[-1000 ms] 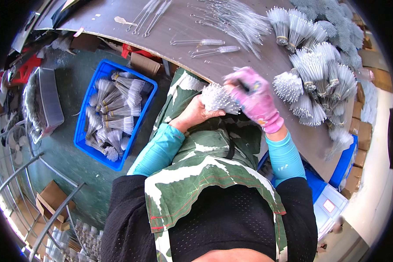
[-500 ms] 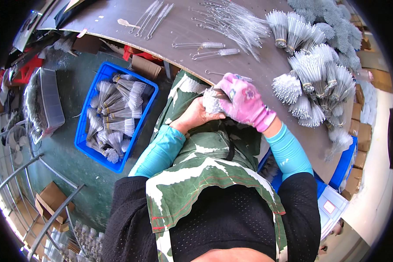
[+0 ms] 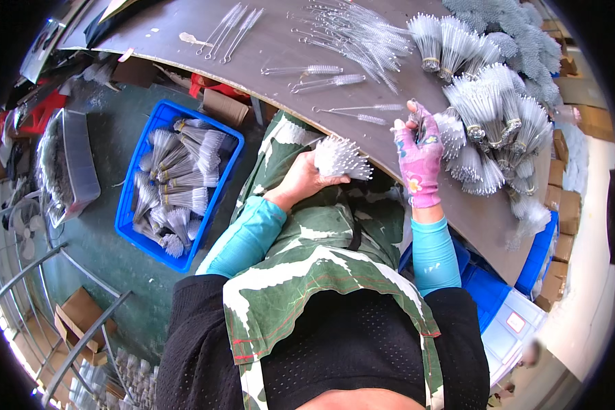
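Above my lap, my bare left hand (image 3: 302,179) is closed around a bundle of thin wire brushes (image 3: 342,158), its white-tipped ends fanned toward the right. My right hand (image 3: 419,154), in a pink flowered glove, is raised over the table's near edge, apart from the bundle. Its fingers are closed on a small dark metal hand tool (image 3: 421,124), whose exact kind is partly hidden by the glove. Just left of the glove, a couple of loose wire brushes (image 3: 372,119) lie on the table.
The brown table (image 3: 273,41) carries a loose pile of brushes (image 3: 362,41) and several tied bundles (image 3: 485,102) at the right. Grey bristly brushes (image 3: 519,44) are heaped behind. On the floor at left stands a blue crate (image 3: 124,219) of bundles, beside a clear plastic bin (image 3: 82,160).
My right hand has drawn away from the bundle, rightward to the table edge, with the dark tool still in it. The bundle in my left hand now shows more fully. Another loose brush shows on the table.
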### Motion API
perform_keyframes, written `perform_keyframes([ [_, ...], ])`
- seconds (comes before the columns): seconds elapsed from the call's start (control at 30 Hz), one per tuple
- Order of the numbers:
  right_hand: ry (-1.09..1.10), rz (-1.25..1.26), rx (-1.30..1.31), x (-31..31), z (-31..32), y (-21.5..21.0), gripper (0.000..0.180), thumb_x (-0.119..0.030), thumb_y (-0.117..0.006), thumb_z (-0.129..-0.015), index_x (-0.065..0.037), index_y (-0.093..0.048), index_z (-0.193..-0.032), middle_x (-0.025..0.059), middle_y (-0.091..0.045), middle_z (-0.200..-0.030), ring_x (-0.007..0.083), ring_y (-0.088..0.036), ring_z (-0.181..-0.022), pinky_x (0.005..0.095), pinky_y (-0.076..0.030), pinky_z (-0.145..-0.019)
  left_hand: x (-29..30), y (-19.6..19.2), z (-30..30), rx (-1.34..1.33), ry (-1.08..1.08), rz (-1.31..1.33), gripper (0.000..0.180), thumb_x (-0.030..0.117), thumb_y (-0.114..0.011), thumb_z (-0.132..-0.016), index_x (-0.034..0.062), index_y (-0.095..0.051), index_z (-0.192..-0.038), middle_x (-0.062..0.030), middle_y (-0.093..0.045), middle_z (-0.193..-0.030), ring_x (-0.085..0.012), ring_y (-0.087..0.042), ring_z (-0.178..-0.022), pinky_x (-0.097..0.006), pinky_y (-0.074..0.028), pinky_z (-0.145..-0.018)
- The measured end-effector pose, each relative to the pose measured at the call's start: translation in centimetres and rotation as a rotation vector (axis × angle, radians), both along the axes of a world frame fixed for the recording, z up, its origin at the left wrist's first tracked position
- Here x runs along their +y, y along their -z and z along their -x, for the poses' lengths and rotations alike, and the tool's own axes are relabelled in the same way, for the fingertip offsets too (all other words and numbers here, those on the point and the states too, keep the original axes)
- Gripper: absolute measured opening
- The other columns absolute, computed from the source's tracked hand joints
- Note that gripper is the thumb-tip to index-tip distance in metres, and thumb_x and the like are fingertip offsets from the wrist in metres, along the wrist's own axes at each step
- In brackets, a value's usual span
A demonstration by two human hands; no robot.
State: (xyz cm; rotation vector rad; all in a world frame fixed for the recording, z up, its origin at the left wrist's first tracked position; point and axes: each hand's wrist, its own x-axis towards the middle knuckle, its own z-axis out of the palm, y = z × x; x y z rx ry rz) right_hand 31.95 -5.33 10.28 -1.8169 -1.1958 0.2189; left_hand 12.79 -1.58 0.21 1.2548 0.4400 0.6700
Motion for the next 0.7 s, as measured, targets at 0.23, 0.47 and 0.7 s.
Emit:
perform_keyframes([
  [0.23, -0.614, 0.33, -0.112, 0.0, 4.3, -3.4, 0.016, -0.004, -0.063, -0.075, -0.003, -0.061, -0.09, 0.0111, -0.056, -0.085, 0.0251, -0.058, -0.075, 0.0328, -0.046, -0.068, 0.0, 0.4, 0.3, 0.12, -0.043, -0.102, 0.041, 0.019, -0.079, -0.069, 0.0053, -0.062, -0.103, -0.0045, -0.067, -0.093, -0.0111, -0.06, -0.087, -0.029, -0.047, -0.081],
  [0.47, -0.759, 0.42, -0.34, 0.6, 4.3, -4.0, 0.029, -0.008, -0.065, -0.069, -0.007, -0.061, -0.098, 0.012, -0.055, -0.086, 0.0315, -0.058, -0.078, 0.0378, -0.047, -0.069, 0.0, 0.0, 0.3, 0.072, 0.002, -0.107, 0.041, 0.02, -0.079, -0.069, 0.0061, -0.063, -0.105, -0.0052, -0.066, -0.097, -0.0115, -0.06, -0.09, -0.029, -0.047, -0.083],
  [0.7, -0.703, 0.328, -0.484, -0.8, 4.9, -2.6, 0.035, -0.004, -0.064, -0.064, -0.005, -0.051, -0.097, 0.0157, -0.052, -0.09, 0.0355, -0.056, -0.078, 0.0409, -0.047, -0.068, -0.1, 0.2, 0.3, 0.055, 0.019, -0.025, 0.042, 0.021, -0.078, -0.069, 0.0054, -0.063, -0.105, -0.0045, -0.066, -0.099, -0.0115, -0.059, -0.091, -0.029, -0.046, -0.084],
])
